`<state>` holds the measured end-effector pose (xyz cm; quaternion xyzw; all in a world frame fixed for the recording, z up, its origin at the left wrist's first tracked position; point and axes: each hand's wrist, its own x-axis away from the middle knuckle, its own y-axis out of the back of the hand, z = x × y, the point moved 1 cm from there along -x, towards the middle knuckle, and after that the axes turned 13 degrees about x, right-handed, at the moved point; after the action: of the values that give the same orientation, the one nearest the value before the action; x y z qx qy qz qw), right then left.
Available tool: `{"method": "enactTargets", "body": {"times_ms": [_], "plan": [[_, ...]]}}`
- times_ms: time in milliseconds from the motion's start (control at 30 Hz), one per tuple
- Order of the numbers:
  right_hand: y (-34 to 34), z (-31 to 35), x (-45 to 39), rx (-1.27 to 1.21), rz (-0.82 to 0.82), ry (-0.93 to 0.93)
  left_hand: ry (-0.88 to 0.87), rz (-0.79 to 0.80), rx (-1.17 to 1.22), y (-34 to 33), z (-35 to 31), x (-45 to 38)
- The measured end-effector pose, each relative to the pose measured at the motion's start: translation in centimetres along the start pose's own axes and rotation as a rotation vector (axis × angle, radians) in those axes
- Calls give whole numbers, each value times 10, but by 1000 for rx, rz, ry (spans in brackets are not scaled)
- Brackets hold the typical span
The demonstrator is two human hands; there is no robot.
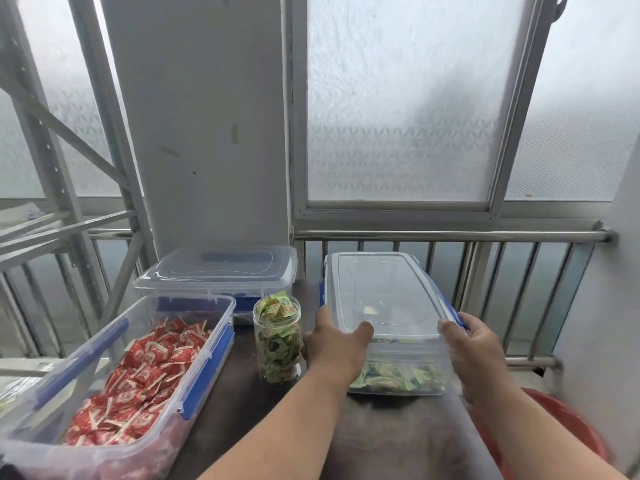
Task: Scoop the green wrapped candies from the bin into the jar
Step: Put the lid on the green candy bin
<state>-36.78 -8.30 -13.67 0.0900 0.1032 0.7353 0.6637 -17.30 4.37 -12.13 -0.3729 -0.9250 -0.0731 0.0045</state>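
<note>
Here both hands, left (334, 344) and right (472, 344), grip the near edge of the lid (391, 292) on the bin (398, 379) of green candies (394, 377); the full jar (277, 341) stands just left.

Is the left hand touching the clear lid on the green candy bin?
Touching. The head view shows the left hand with fingers curled over the lid's near edge.

This looks like an enclosed home balcony used for sorting sweets: frosted sliding windows (398, 116) fill the upper frame, a steel railing (450, 235) crosses the middle, a metal shelf rack (52, 150) stands at left, and plastic bins of candy (138, 368) sit on a dark table (381, 438) below
</note>
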Motion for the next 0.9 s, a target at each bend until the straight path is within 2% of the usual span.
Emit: {"method": "enactTargets", "body": {"times_ms": [100, 233, 433, 633, 900], "plan": [[0, -3, -3, -34, 6, 16, -29, -14, 24, 0, 4, 2], [3, -7, -9, -56, -7, 32, -164, -10, -88, -7, 2, 8], [3, -11, -11, -65, 2, 60, -225, 33, -199, -3, -1, 8], [8, -11, -15, 49, -15, 121, -307, 18, -356, 2, -1, -2], [2, -2, -24, 197, -63, 130, -271, 69, -646, -1, -17, -17]]}}
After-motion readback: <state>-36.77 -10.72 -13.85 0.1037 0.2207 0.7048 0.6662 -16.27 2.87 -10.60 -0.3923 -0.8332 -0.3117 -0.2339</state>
